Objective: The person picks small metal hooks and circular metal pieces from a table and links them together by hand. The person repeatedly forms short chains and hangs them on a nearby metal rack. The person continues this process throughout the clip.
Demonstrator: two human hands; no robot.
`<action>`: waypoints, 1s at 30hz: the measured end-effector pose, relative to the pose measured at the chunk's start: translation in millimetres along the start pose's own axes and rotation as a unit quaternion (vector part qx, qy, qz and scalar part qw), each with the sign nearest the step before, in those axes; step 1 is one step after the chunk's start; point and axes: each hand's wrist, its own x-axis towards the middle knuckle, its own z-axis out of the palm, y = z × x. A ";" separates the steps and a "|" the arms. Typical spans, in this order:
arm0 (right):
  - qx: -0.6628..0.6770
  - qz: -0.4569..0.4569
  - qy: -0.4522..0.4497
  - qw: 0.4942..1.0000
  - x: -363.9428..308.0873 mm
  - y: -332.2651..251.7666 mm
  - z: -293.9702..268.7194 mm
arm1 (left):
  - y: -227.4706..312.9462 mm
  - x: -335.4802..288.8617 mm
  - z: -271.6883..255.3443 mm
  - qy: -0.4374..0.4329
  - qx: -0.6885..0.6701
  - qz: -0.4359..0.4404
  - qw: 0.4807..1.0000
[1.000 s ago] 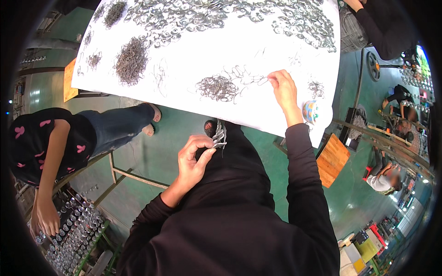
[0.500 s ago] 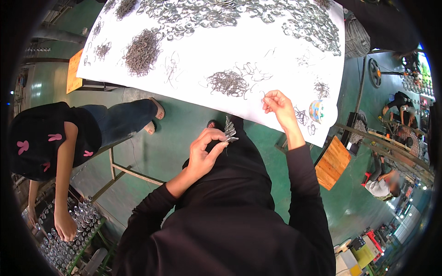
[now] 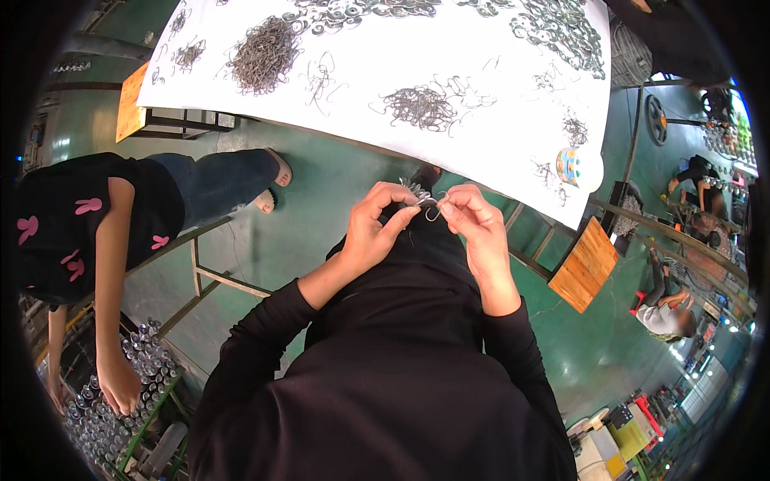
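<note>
My left hand (image 3: 371, 230) is closed, thumb against fingers, on a small stack of silvery metal discs (image 3: 415, 189) in front of my lap. Close beside it, my right hand (image 3: 483, 228) pinches a thin bent wire hook (image 3: 432, 216) between thumb and fingertips. The hook is at the edge of the discs; whether it passes through one is too small to tell. Beyond my hands, a loose pile of dark wire hooks (image 3: 420, 108) lies on the white-covered table (image 3: 361, 132).
A larger heap of hooks (image 3: 263, 58) and many spread metal discs (image 3: 561, 32) cover the table's far part. A colourful round tub (image 3: 569, 167) stands near its right corner. A wooden stool (image 3: 584, 266) is at right. At left, a co-worker (image 3: 76, 220) reaches over a rack of metal parts (image 3: 144, 361).
My right hand has come back from the table's edge toward my left hand, bringing the wire hook to the discs. My left hand has moved slightly right and up. The view has shifted a little.
</note>
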 end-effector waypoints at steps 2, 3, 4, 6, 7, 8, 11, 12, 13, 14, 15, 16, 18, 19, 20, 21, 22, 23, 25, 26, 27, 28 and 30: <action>-0.017 -0.012 0.017 1.000 0.4 6.7 5.0 | 2.3 -1.4 -1.8 0.003 -0.011 -0.003 1.000; -0.018 -0.016 0.024 0.999 0.5 8.7 6.7 | 2.6 -1.7 -2.3 0.011 -0.011 -0.002 1.000; -0.018 -0.021 0.032 0.999 0.7 10.6 8.3 | 2.8 -1.7 -2.6 0.018 -0.011 -0.002 1.000; -0.014 -0.029 0.044 0.999 1.4 15.3 12.2 | 2.5 -2.8 -4.7 0.023 -0.020 -0.014 0.999; -0.009 -0.032 0.050 0.998 1.8 18.7 14.4 | 1.7 -3.9 -5.7 0.021 -0.029 -0.027 0.999; -0.004 -0.035 0.055 0.998 2.5 20.4 15.7 | 0.6 -4.5 -6.6 0.019 -0.039 -0.039 0.998; 0.028 0.061 0.056 0.996 5.2 16.8 16.2 | -3.7 -4.7 -8.5 0.024 -0.024 -0.025 0.999; 0.031 0.054 0.063 0.996 5.8 17.2 18.2 | -5.7 -5.5 -8.7 0.028 -0.030 -0.029 0.999; 0.034 0.046 0.071 0.996 7.0 18.6 21.2 | -8.9 -5.6 -8.2 0.032 -0.037 -0.033 0.998; 0.037 0.039 0.079 0.995 8.0 19.5 23.3 | -11.0 -5.3 -7.9 0.036 -0.044 -0.037 0.998; 0.047 0.045 0.079 0.995 8.6 18.7 24.2 | -11.9 -4.6 -7.8 0.035 -0.045 -0.037 0.998; 0.056 0.050 0.078 0.994 9.0 16.5 25.4 | -12.0 -3.6 -8.0 0.036 -0.047 -0.036 0.998; 0.060 0.057 0.073 0.994 10.2 12.6 25.7 | -11.1 -1.8 -8.6 0.035 -0.044 -0.038 0.998; 0.057 0.059 0.069 0.994 10.2 12.5 25.4 | -10.5 -2.0 -9.1 0.034 -0.038 -0.041 0.998; 0.053 0.061 0.065 0.995 10.4 12.1 25.0 | -9.6 -2.0 -9.3 0.032 -0.032 -0.045 0.998; 0.025 0.038 0.067 0.997 11.5 9.1 25.4 | -8.6 0.2 -9.4 0.035 -0.028 -0.043 0.998; -0.002 0.015 0.067 0.998 14.0 4.3 26.9 | -7.4 4.5 -10.0 0.038 -0.024 -0.041 0.998; -0.029 -0.008 0.068 0.997 15.6 1.7 27.5 | -6.9 6.7 -10.1 0.041 -0.019 -0.040 0.998; -0.030 -0.017 0.058 0.998 13.3 3.0 22.3 | -5.2 3.3 -8.2 0.039 -0.041 -0.064 0.996; -0.031 -0.023 0.053 0.998 12.9 2.6 18.7 | -4.2 3.0 -7.3 0.038 -0.053 -0.075 0.995; -0.015 -0.024 0.037 0.999 13.9 0.9 15.4 | -3.3 4.3 -6.9 0.040 -0.055 -0.074 0.995; -0.019 -0.019 0.021 0.999 14.1 0.3 11.1 | -2.5 5.1 -6.8 0.043 -0.057 -0.073 0.995; -0.026 -0.008 -0.011 1.000 13.6 -1.1 3.0 | -2.3 5.6 -6.5 0.045 -0.061 -0.073 0.994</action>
